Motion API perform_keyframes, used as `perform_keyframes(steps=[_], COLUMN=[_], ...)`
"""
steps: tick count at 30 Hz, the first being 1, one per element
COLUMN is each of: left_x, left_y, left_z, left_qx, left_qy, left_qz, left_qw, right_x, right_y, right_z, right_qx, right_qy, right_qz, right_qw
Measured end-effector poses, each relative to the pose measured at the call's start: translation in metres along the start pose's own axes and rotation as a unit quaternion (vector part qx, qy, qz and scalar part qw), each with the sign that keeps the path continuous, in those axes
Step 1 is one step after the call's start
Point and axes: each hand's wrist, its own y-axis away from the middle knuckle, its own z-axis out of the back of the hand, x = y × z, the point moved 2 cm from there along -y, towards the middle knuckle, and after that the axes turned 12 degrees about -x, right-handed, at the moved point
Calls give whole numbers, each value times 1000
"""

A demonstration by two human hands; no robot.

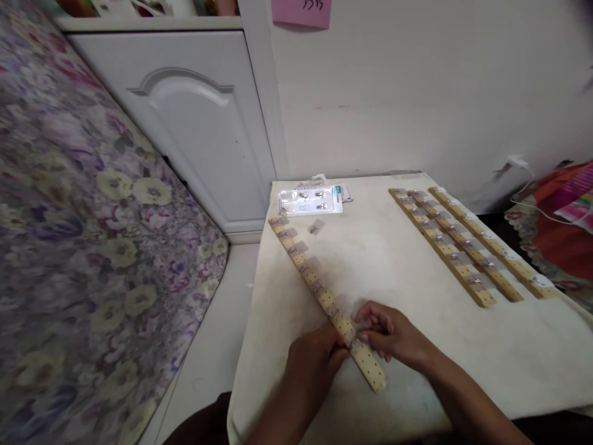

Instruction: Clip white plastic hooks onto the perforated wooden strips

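A pale wooden strip (368, 366) with small holes lies slantwise on the table near me. Clear adhesive hooks (317, 287) with metal parts sit in a row along it. My left hand (315, 358) grips the strip's left edge close to its near end. On the opposite side, my right hand (389, 334) has thumb and finger pinched at a clear hook piece (356, 344) on the strip; the fingertips partly cover it. One loose clear hook (315, 227) lies flat beyond the strip's far part.
Several hooks show in a clear blister pack (310, 200) at the table's back left. Three more strips with hooks (456, 259) lie side by side on the right. A flowered cloth (115, 235) hangs left of the table (417, 358), and a wall (393, 93) stands behind.
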Motion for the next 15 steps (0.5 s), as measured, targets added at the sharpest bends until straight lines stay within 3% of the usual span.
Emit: perform_keyframes(steps=[15], left_x=[2], left_y=[0], left_z=[-1], left_qx=[8], left_qy=[-18], left_qz=[-1], left_qw=[1000], right_x=[5], right_y=[1], right_z=[0], right_qx=[17], right_qy=[-17], right_qz=[2], right_qw=[1000])
